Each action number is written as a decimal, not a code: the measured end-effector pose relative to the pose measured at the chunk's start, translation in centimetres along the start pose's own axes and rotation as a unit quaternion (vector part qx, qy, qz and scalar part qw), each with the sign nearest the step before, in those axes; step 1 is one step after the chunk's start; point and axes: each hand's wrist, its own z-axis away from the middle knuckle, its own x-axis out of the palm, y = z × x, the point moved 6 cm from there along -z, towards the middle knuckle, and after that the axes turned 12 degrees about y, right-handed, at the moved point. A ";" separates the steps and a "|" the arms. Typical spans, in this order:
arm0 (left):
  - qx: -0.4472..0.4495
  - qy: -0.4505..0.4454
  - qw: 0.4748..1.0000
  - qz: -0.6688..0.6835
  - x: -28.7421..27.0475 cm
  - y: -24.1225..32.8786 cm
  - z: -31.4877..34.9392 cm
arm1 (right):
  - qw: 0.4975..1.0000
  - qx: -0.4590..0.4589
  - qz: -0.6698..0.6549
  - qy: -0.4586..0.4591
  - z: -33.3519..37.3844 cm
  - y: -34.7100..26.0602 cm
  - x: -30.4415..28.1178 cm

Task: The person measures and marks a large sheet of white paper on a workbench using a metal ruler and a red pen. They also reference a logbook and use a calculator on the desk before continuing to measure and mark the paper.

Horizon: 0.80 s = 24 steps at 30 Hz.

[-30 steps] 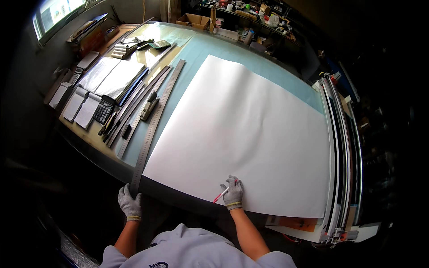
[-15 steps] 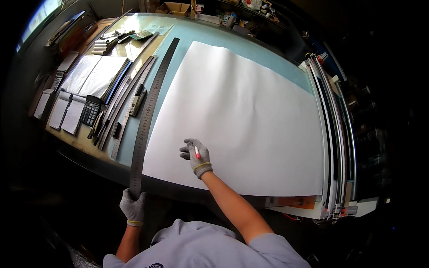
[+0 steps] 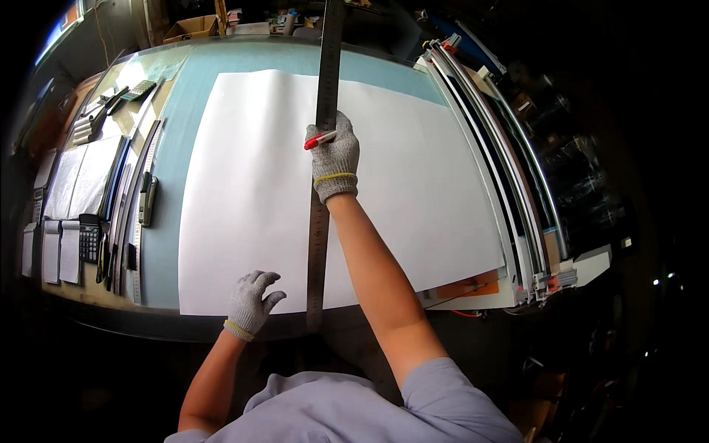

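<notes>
A big white sheet of paper point(image 3: 251, 184) lies on the pale blue tabletop point(image 3: 162, 251). Across it, from the near edge to beyond the far edge, runs a long metal ruler point(image 3: 317, 258). My right hand point(image 3: 337, 164), in a grey knit glove, is closed around the ruler's upper part. A red-and-white marker pen point(image 3: 320, 140) is held crosswise in the same hand. My left hand point(image 3: 252, 303), also gloved, hovers over the sheet's near edge, left of the ruler, fingers apart and nothing in it.
On the left side lie a black calculator point(image 3: 89, 238), a stapler point(image 3: 148, 199), notepads point(image 3: 70, 251), an open book point(image 3: 85, 170) and several thin rulers. A long railed frame point(image 3: 502, 162) borders the table's right side. A cardboard box point(image 3: 190, 28) stands beyond the far edge.
The ruler has gone from left of the sheet to across its middle. My left hand has let go of it; my right hand now grips it, marker still held. The view has shifted right.
</notes>
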 end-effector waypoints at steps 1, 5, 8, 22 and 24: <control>0.011 0.014 0.999 -0.047 0.8 -0.7 -0.9 | 0.995 -0.060 0.075 0.000 -1.3 -0.5 -1.8; 0.099 -0.049 0.976 -0.185 4.9 -3.1 -2.6 | 0.975 -0.055 0.207 -0.052 -4.7 2.9 -10.2; 0.101 -0.097 0.962 -0.235 6.9 -5.5 -1.6 | 0.976 0.007 0.207 -0.066 -2.4 7.9 -17.1; -0.147 0.152 0.914 -0.346 -5.0 -13.0 13.9 | 0.882 -0.014 0.252 -0.398 15.1 17.1 -28.6; -0.132 0.197 0.908 -0.346 -5.7 -12.3 14.1 | 0.843 -0.062 0.327 -0.423 14.1 18.3 -29.3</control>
